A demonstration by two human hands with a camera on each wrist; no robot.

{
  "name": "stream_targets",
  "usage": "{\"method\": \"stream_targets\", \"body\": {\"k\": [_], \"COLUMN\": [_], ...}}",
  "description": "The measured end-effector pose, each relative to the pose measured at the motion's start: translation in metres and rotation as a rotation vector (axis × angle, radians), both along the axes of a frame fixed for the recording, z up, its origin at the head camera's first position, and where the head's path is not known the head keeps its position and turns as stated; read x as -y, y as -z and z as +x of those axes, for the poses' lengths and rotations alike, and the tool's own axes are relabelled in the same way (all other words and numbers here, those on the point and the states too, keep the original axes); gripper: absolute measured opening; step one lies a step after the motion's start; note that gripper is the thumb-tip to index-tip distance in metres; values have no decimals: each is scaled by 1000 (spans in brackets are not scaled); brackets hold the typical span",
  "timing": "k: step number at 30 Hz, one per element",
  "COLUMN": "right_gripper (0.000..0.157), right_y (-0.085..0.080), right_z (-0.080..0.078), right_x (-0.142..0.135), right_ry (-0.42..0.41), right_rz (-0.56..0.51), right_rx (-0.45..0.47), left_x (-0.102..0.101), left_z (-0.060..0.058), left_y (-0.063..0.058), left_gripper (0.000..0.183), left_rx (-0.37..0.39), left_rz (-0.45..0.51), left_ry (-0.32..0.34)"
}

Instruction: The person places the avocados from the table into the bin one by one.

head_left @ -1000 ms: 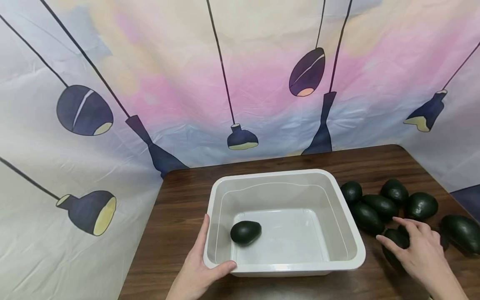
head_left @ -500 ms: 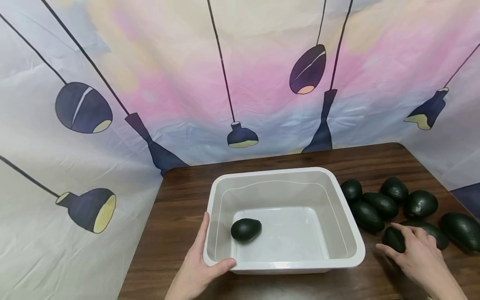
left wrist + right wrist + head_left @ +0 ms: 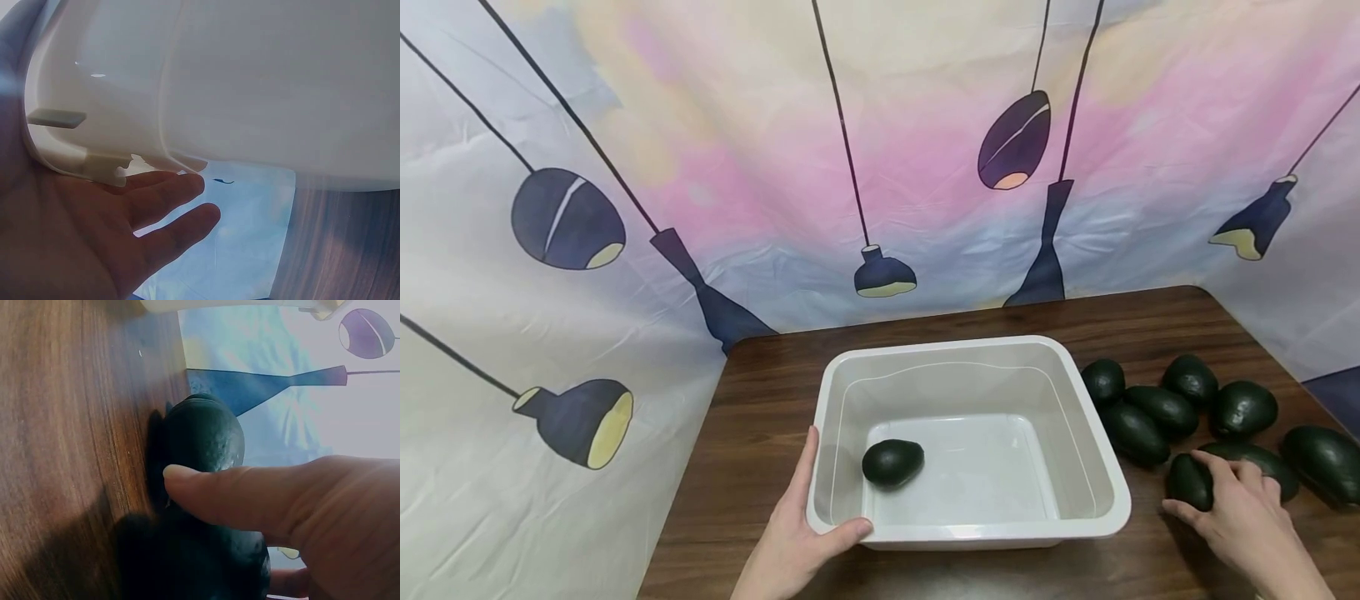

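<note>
Left hand (image 3: 801,529) grips white tub (image 3: 973,532); right hand (image 3: 1247,510) pinches avocado (image 3: 1189,482): dark green, rounded, faintly shiny.

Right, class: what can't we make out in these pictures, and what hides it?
Head: some fingers of the left hand, hidden by the white bin.
Head: part of the gripped avocado, hidden by the right hand.
Left wrist: the bin's inside, hidden by its wall.
Right wrist: the lowest avocado, cut off by the bottom edge.

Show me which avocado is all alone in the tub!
The avocado near the left end of the white tub. It alone is inside; the other avocados are outside, to the right.
</note>
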State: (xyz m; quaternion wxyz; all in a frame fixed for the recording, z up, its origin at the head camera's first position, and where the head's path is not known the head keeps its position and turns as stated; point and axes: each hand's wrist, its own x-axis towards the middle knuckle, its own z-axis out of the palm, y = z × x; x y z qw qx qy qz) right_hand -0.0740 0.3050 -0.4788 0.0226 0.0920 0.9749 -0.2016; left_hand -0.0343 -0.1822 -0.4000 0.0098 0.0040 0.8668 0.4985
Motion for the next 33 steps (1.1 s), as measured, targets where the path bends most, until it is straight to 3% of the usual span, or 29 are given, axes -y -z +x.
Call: {"method": "stream_targets", "body": {"k": [6, 11, 19, 27, 33], "right_gripper": [80, 74, 74, 71, 72], "right_y": [5, 4, -17, -52, -79], "right_z": [-1, 0, 5, 19, 28], "right_x": [0, 0, 7, 24, 41], "right_ry": [15, -19, -8, 31, 51], "right_rz": [1, -9, -64, -123, -246], "right_rx": [-7, -59, -177, -419, -742], "left_x": [0, 0, -1, 0, 0], "left_z": [0, 0, 1, 0, 0], "left_y": [0, 0, 0, 1, 1], "left_gripper": [112, 112, 112, 112, 112], "left_rx": [-7, 0, 6, 6, 5], "left_rz": [2, 15, 16, 26, 20], "left_ry": [6, 7, 2, 5, -2]}}
